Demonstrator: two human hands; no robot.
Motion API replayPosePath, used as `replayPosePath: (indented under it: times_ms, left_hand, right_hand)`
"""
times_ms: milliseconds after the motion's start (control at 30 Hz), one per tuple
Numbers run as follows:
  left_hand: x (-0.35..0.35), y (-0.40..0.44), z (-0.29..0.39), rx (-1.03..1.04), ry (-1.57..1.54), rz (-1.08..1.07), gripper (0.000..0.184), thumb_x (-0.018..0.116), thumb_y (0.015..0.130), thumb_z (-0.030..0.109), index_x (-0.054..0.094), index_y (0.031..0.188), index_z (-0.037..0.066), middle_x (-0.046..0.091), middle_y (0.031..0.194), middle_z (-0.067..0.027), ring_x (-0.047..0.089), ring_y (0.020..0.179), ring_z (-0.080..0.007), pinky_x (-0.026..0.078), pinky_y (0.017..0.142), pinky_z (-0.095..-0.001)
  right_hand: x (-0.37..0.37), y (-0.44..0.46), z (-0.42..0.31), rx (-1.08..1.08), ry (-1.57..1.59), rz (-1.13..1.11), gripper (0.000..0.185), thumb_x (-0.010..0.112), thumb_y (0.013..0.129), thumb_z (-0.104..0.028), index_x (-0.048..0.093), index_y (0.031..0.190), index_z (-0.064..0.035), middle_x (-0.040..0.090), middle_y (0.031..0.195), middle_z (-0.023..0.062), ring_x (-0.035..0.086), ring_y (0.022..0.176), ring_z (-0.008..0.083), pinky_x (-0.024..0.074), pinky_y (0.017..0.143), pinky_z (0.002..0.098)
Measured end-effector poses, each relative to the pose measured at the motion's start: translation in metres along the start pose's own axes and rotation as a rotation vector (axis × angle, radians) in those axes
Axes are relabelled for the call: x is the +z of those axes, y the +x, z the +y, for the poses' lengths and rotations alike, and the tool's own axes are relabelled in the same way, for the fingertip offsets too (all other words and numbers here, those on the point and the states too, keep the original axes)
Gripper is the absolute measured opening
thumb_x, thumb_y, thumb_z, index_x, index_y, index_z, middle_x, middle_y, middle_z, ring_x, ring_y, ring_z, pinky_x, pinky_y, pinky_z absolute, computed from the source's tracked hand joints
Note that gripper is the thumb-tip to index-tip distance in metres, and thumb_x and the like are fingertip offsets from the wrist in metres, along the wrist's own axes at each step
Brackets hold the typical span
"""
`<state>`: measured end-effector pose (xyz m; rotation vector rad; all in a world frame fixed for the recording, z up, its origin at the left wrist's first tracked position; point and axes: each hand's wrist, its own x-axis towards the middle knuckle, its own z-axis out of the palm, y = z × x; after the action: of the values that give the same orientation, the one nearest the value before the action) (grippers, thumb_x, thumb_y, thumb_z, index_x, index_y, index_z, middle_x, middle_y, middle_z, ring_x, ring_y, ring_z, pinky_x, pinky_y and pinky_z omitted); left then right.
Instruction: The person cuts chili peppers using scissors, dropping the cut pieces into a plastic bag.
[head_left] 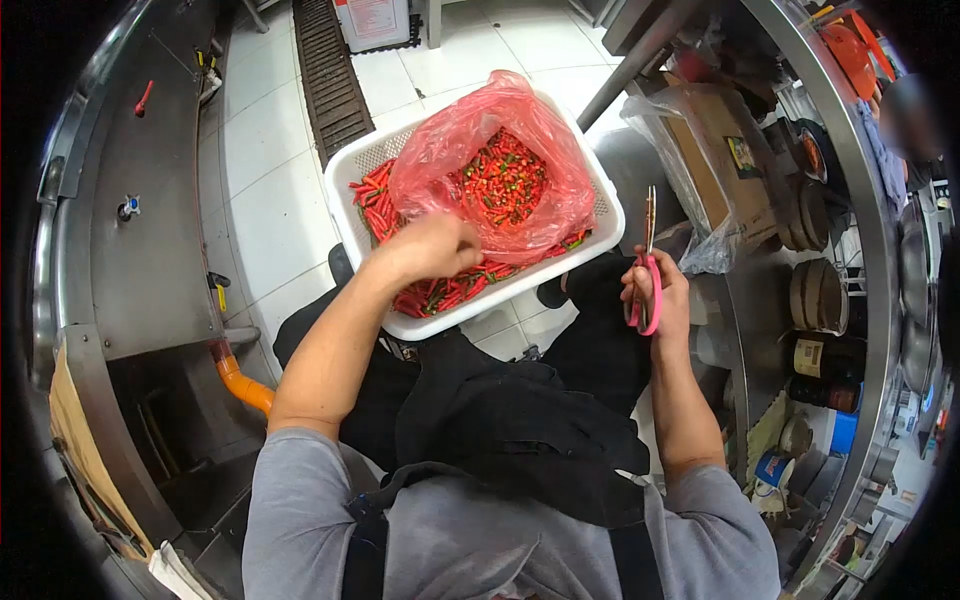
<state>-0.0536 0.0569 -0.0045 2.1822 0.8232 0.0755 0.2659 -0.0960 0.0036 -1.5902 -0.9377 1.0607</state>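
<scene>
**Head view: we find one hand at the chillies, one on the scissors**

We see the left hand (440, 246) curled low over whole chillies (450, 295) in the white basket (430, 326); we cannot tell whether it pinches one. The right hand (675, 300) grips pink-handled scissors (654, 285) beside the basket. We judge this to be picking for snipping; the next move calls for a chilli between the blades, above the red bag (428, 172) of cut pieces (505, 180). Farther out, the white box (375, 22) bears print too small for us to read.

Scissors (655, 285) in right hand (675, 303), left hand (432, 247) over chilies (447, 294)

Head view — forward, steeply down
</scene>
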Motion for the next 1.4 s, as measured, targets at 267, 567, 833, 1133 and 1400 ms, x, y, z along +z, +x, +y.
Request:
replayPosePath:
  times_ms: [267,567,833,1133,1400]
  left_hand:
    - [0.023,0.023,-0.001,0.032,0.063,0.102,0.062,0.064,0.082,0.015,0.041,0.139,0.009,0.067,0.097,-0.0229,0.066,0.089,-0.0359,0.051,0.082,-0.0420]
    - [0.006,0.022,0.001,0.055,-0.178,0.239,0.030,0.064,0.083,0.007,0.059,0.112,0.002,0.067,0.091,-0.0157,0.067,0.086,-0.0255,0.052,0.079,-0.0384]
    - [0.043,0.022,0.011,0.119,0.139,-0.090,0.038,0.065,0.076,0.011,0.065,0.113,0.003,0.066,0.101,-0.0157,0.061,0.099,-0.0333,0.048,0.089,-0.0404]
    - [0.066,0.006,0.014,0.053,0.599,0.136,0.026,0.054,0.082,0.015,0.063,0.104,0.007,0.061,0.109,-0.0116,0.055,0.106,-0.0296,0.047,0.084,-0.0436]
    - [0.039,-0.013,0.024,-0.163,0.634,0.001,0.026,0.048,0.085,0.014,0.066,0.103,0.007,0.066,0.103,-0.0139,0.061,0.102,-0.0324,0.050,0.086,-0.0468]
  right_hand:
    - [0.013,0.001,0.009,-0.030,0.017,0.041,0.045,0.077,0.079,-0.013,0.058,0.116,0.0047,0.062,0.081,0.0046,0.058,0.061,0.0093,0.0488,0.053,0.0229]
    - [0.011,0.000,0.013,-0.098,-0.006,0.033,0.042,0.072,0.082,-0.014,0.057,0.117,0.0035,0.063,0.079,0.0061,0.058,0.058,0.0105,0.0456,0.051,0.0219]
    - [0.012,0.001,0.013,-0.099,-0.036,0.020,0.044,0.074,0.081,-0.015,0.057,0.117,0.0039,0.061,0.078,0.0035,0.058,0.059,0.0096,0.0467,0.052,0.0221]
    - [0.012,-0.002,0.005,-0.130,-0.102,0.038,0.045,0.075,0.079,-0.012,0.058,0.116,0.0051,0.062,0.073,0.0035,0.058,0.057,0.0099,0.0472,0.052,0.0251]
    - [0.010,-0.004,0.008,-0.167,-0.065,0.001,0.044,0.076,0.081,-0.012,0.057,0.116,0.0063,0.062,0.076,0.0057,0.059,0.058,0.0100,0.0479,0.052,0.0248]
